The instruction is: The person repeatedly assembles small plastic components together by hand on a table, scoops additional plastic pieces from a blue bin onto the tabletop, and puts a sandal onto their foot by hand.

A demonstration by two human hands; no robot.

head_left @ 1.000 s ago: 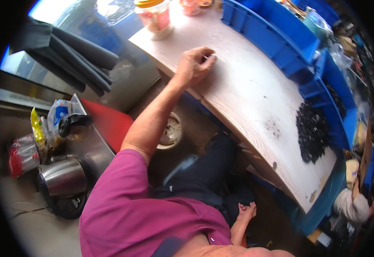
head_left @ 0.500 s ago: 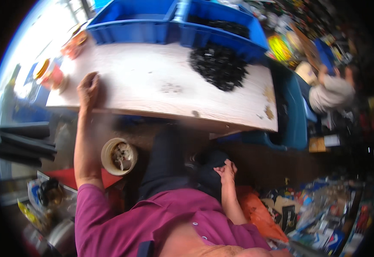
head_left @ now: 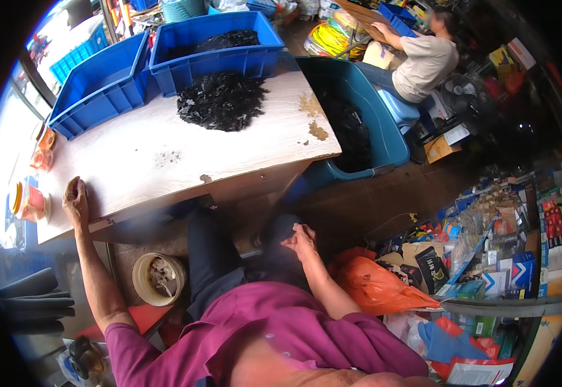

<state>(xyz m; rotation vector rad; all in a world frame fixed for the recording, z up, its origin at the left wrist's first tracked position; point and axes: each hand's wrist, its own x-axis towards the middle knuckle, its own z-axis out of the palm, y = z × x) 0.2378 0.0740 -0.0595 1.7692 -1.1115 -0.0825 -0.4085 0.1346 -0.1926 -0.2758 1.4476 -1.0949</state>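
Note:
My left hand [head_left: 75,201] rests at the left front corner of the pale wooden table [head_left: 123,174]. Its fingers are loosely curled, and no object shows in them. Close by it stands a clear jar with reddish contents and a yellow lid [head_left: 28,201]. Over my knee lies my right hand [head_left: 301,240], fingers apart and holding nothing. A heap of small black pieces [head_left: 220,103], like plastic flakes, lies farther back on the table. Behind the heap, a blue crate [head_left: 216,71] holds more black pieces. A second blue crate [head_left: 100,97] stands left of it.
Right of the table stands a teal tub [head_left: 377,138] with black material inside. A person [head_left: 426,58] sits beyond it. A whitish bucket [head_left: 140,274] with scraps stands by my left leg. An orange bag [head_left: 384,284] and piled packages lie at my right.
The view has swung right, so the table and crates appear farther left and tilted. My left hand stays at the table edge and my right hand on my knee.

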